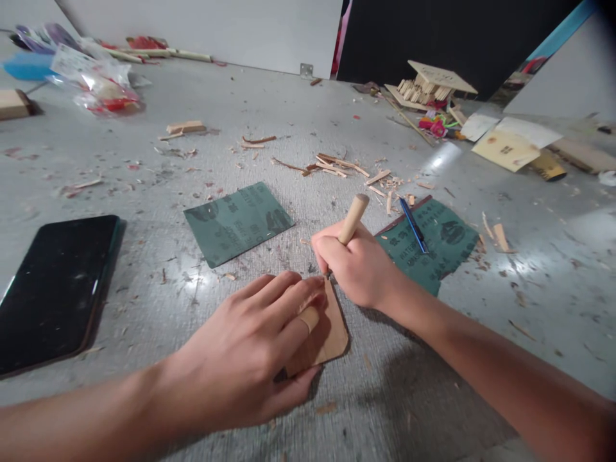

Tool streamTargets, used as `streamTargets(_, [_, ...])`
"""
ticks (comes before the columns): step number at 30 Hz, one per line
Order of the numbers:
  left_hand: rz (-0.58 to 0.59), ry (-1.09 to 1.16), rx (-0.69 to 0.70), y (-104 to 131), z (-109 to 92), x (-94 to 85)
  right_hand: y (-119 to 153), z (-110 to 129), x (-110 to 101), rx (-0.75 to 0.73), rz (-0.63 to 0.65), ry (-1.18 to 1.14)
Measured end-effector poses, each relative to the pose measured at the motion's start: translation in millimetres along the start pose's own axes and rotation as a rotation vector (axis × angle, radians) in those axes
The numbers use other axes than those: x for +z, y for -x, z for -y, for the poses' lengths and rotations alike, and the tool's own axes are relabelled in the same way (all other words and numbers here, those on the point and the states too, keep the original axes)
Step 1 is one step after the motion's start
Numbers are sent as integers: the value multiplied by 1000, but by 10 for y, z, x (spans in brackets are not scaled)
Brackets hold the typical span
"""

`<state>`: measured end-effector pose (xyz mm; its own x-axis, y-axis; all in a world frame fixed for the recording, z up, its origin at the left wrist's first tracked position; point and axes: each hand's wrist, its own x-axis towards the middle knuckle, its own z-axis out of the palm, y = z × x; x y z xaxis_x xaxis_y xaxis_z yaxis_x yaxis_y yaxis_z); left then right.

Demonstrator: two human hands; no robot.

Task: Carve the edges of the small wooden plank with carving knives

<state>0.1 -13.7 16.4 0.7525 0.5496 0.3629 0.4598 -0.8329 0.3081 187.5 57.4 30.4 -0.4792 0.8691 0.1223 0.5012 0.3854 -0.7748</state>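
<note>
A thin wooden board point(332, 333) with rounded corners lies flat on the table. My left hand point(260, 333) grips it and presses it down, with the fingers over its top and the thumb along the near edge. A pale, wood-coloured band point(309, 317) shows at one finger. In my right fist point(356, 263) is a carving tool with a round wooden handle point(355, 217), held upright and slightly tilted. Its short dark tip meets the board's far corner; my fingers hide most of the blade.
Two green sandpaper sheets point(238, 224) point(433, 234) lie beyond my hands, a blue pen point(414, 224) on the right one. A black phone point(58, 289) rests at left. Wood shavings point(337, 165) are scattered mid-table. Plastic bags point(96, 77) and a small wooden model point(430, 83) stand farther back.
</note>
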Motion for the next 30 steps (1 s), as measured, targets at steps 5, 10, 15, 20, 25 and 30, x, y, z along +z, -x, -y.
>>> streamTargets(5, [8,19,-12,-6,-17,-12,57,-24,-7,-12,-54,-22])
streamTargets(10, [25,18,-9,-7,-21,-22,116,-78,42,-20,-133,-40])
streamTargets(15, [21,-16,-17,-32,-33,-27,125,-42,19,-77,-203,-96])
streamTargets(20, [0,-26,-33,-40,-28,-24,155,169,-165,-180,-412,-140])
streamTargets(25, [-6,-24,-21,-28,-8,-19,169,120,-132,-49,-150,-215])
streamTargets(30, [-3,-26,-14,-23,6,-17,148,-3,-92,23,-20,-204])
